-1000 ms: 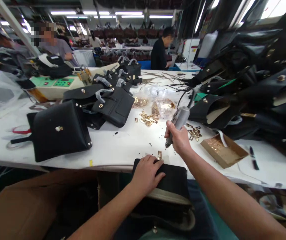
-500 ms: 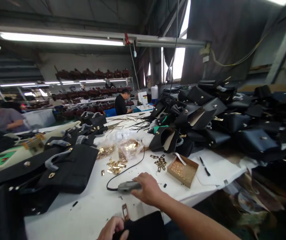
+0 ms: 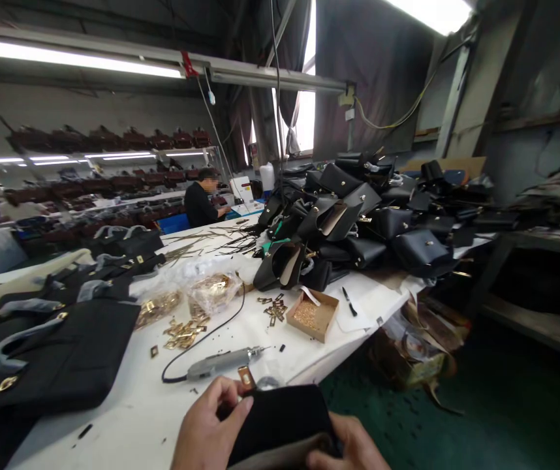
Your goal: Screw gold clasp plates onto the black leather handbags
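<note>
At the bottom centre, my left hand (image 3: pixel 211 421) pinches the left edge of a black bag piece (image 3: pixel 280 418), beside a gold rectangular metal plate (image 3: pixel 246 376) at its upper corner. My right hand (image 3: pixel 351 444) grips the piece's lower right side, where a light lining shows. Just beyond them a grey corded power screwdriver (image 3: pixel 224 362) lies on the white table (image 3: pixel 133 405), its bit pointing right. Loose gold fittings (image 3: pixel 185 331) lie behind its cord. A cardboard box (image 3: pixel 313 314) of small gold parts sits to the right, near darker metal frames (image 3: pixel 275 310).
Black bags (image 3: pixel 64 359) with wrapped handles cover the left side. A large heap of black bags (image 3: pixel 382 215) fills the back right. A black pen (image 3: pixel 349 301) lies near the right edge. A person (image 3: pixel 202 199) sits farther back.
The view has turned right. My right hand has let go of the screwdriver and moved down to the black bag piece, which sits higher in view. My left hand still holds the piece.
</note>
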`<act>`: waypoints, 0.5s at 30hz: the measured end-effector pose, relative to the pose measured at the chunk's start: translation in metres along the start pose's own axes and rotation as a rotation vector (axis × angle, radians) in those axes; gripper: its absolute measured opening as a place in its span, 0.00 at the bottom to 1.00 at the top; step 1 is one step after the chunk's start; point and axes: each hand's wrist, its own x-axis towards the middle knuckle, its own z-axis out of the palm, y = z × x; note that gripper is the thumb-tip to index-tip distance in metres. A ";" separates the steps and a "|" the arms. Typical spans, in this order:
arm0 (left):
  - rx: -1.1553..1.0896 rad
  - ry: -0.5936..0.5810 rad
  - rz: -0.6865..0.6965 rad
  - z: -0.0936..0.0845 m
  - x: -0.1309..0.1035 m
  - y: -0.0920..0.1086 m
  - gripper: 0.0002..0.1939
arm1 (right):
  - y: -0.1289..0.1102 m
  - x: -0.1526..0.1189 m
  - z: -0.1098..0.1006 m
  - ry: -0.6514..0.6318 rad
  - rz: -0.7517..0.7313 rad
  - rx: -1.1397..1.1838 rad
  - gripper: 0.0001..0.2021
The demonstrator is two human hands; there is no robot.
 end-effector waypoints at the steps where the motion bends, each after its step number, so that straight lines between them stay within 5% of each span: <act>1: 0.011 0.004 0.031 0.004 0.001 0.010 0.15 | -0.004 -0.002 -0.008 0.022 -0.024 0.016 0.27; 5: -0.028 0.099 0.128 0.011 0.003 0.028 0.13 | -0.037 -0.013 -0.065 0.018 0.032 0.068 0.24; 9: -0.040 0.113 0.026 0.009 -0.009 0.004 0.18 | -0.085 -0.014 -0.138 0.062 0.205 0.081 0.24; 12: -0.078 0.052 -0.108 0.006 -0.025 -0.028 0.19 | -0.132 0.014 -0.187 0.414 0.218 0.057 0.28; 15: -0.111 0.042 -0.234 0.005 -0.038 -0.052 0.18 | -0.198 0.078 -0.220 0.878 -0.069 -0.098 0.30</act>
